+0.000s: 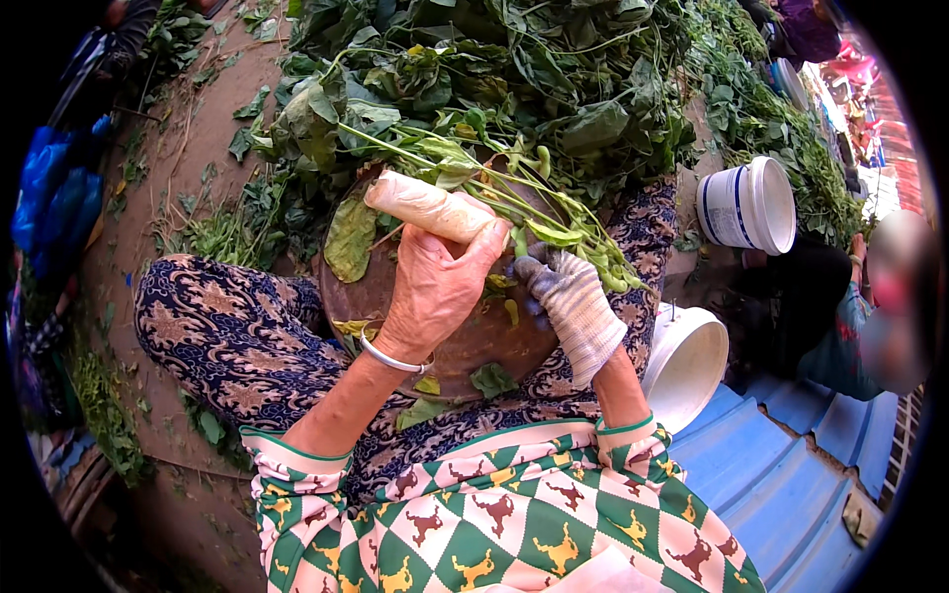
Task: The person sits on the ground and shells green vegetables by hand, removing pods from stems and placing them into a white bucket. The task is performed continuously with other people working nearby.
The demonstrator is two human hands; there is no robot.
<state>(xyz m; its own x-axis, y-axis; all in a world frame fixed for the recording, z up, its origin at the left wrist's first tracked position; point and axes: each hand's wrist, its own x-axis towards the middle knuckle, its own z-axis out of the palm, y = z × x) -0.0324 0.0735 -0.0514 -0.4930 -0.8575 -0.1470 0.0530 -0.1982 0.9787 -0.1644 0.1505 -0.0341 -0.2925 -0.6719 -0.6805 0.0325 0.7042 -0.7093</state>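
Note:
A leafy bean plant [509, 198] with green pods lies across my lap, beyond both hands. My bare left hand [440, 277], with a silver bangle at the wrist, is closed against a smooth cream-coloured roll [423, 205]. The thumb presses on the roll's right end; what the hidden fingers grip I cannot tell. My right hand [568, 296] wears a striped knit glove with dark fingertips. Its fingers are bent around a green bean pod [520, 243], close to my left thumb. Under the hands sits a round brown basin [474, 351] with loose leaves.
A big heap of leafy plants [583, 59] rises in front of me. At my right are a white bucket on its side [741, 206], another white bucket [687, 366] and blue corrugated sheeting [781, 474]. Another person [840, 346] sits at the far right.

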